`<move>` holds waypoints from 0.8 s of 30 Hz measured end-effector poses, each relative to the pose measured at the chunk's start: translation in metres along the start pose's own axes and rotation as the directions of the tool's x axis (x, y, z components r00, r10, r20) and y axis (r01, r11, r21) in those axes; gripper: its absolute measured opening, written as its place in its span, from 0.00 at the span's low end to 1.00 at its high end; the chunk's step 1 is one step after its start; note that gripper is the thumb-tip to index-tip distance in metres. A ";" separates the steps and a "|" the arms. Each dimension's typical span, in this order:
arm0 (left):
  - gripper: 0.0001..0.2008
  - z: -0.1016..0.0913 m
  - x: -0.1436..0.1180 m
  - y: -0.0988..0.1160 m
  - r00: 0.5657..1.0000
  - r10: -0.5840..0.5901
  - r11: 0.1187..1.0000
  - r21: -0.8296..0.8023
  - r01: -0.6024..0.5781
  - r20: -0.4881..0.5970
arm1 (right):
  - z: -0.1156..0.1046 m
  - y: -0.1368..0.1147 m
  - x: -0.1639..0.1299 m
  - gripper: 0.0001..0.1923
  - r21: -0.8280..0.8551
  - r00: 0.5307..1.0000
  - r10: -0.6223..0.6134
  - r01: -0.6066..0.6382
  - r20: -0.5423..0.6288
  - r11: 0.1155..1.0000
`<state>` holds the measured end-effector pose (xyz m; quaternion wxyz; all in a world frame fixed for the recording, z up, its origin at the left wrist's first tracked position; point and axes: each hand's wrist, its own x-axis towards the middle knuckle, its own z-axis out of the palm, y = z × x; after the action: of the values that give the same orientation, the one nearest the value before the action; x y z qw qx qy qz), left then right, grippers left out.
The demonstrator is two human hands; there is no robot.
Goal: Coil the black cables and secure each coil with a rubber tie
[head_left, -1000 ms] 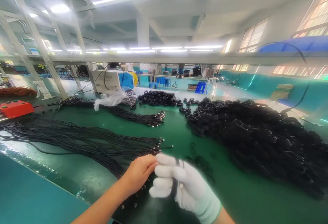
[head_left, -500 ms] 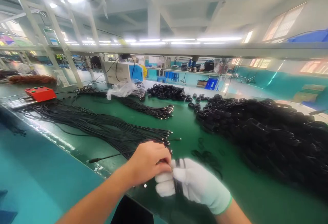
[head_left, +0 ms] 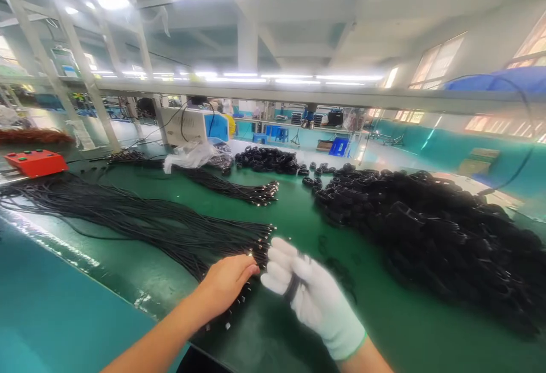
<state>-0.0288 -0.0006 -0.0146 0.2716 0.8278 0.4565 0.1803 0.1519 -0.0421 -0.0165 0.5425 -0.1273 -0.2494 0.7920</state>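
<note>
- The right hand (head_left: pixel 313 299), in a white knit glove with a green cuff, is curled shut around a small black looped cable piece (head_left: pixel 293 287); the dark strand crosses the gloved palm between the bent fingers, near the front edge of the bench.
- The bare left hand (head_left: pixel 224 285) lies just beside the glove, its fingertips drawn together at the metal-tipped ends of the nearest bundle; whether a single wire is pinched cannot be told from here.
- That bundle, a long sheaf of thin black cables with small metal end connectors (head_left: pixel 140 225), fans leftward across the green bench mat (head_left: pixel 294 214), its tips touching the left hand.
- A second, shorter sheaf of black cables with metal ends (head_left: pixel 230 186) lies farther back, well apart from both hands.
- To the right sits a large heap of black coiled cable loops (head_left: pixel 426 236) (the bulkiest item on the surface), close to the gloved hand on its outer side.
- A smaller pile of black coils (head_left: pixel 267 160) rests at the far edge, with loose coils scattered between it and the large heap.
- A crumpled clear plastic bag (head_left: pixel 190 156) lies beside the shorter sheaf.
- An orange control box with buttons (head_left: pixel 34 162) stands at the far left.
- A white and blue machine cabinet (head_left: pixel 191 127) stands behind the bench.
</note>
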 end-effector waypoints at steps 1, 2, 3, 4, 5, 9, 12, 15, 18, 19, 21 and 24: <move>0.15 0.004 -0.004 0.005 0.999 -0.031 0.995 0.090 0.033 -0.020 | -0.002 -0.005 0.001 0.21 -0.005 0.999 -0.035 0.035 -0.028 0.999; 0.15 0.008 -0.009 0.010 0.997 -0.062 0.981 0.183 0.068 -0.038 | -0.004 -0.009 0.001 0.21 -0.012 0.997 -0.059 0.059 -0.053 0.998; 0.14 0.014 -0.014 0.017 0.995 -0.082 0.955 0.282 0.095 -0.057 | -0.006 -0.012 0.002 0.21 -0.025 0.994 -0.077 0.075 -0.080 0.997; 0.14 0.020 -0.019 0.024 0.994 -0.088 0.924 0.366 0.107 -0.069 | -0.006 -0.014 0.002 0.22 -0.042 0.990 -0.089 0.085 -0.106 0.995; 0.13 0.025 -0.023 0.031 0.994 -0.080 0.901 0.422 0.103 -0.071 | -0.006 -0.014 0.002 0.22 -0.063 0.987 -0.098 0.090 -0.131 0.994; 0.11 0.037 -0.029 0.048 0.997 0.061 0.863 0.504 -0.024 -0.055 | -0.003 -0.010 0.001 0.21 -0.184 0.978 -0.110 0.077 -0.179 0.980; 0.08 0.026 -0.024 0.045 0.958 0.280 0.810 0.552 -0.200 -0.065 | 0.001 -0.004 0.003 0.21 -0.295 0.984 -0.077 0.026 -0.163 0.955; 0.06 -0.002 -0.014 0.038 0.856 0.516 0.662 0.617 -0.425 0.034 | 0.005 0.004 0.003 0.19 -0.323 0.996 0.057 -0.077 -0.070 0.943; 0.09 -0.030 -0.003 0.035 0.772 0.617 0.583 0.571 -0.578 0.151 | 0.005 0.012 0.001 0.17 -0.294 0.982 0.183 -0.165 0.035 0.942; 0.10 -0.037 0.001 0.034 0.763 0.626 0.592 0.539 -0.600 0.162 | 0.004 0.014 0.000 0.17 -0.281 0.976 0.211 -0.187 0.055 0.941; 0.07 -0.043 0.007 0.032 0.762 0.622 0.632 0.460 -0.624 0.180 | 0.000 0.019 -0.002 0.17 -0.252 0.959 0.270 -0.240 0.091 0.938; 0.03 -0.042 0.014 0.027 0.769 0.597 0.688 0.349 -0.637 0.228 | -0.005 0.024 -0.002 0.16 -0.238 0.932 0.335 -0.297 0.137 0.925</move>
<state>-0.0269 0.0112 0.0358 0.0387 0.9780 0.1648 0.1221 0.1359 -0.0497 -0.0335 0.3663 -0.1533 -0.3558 0.8460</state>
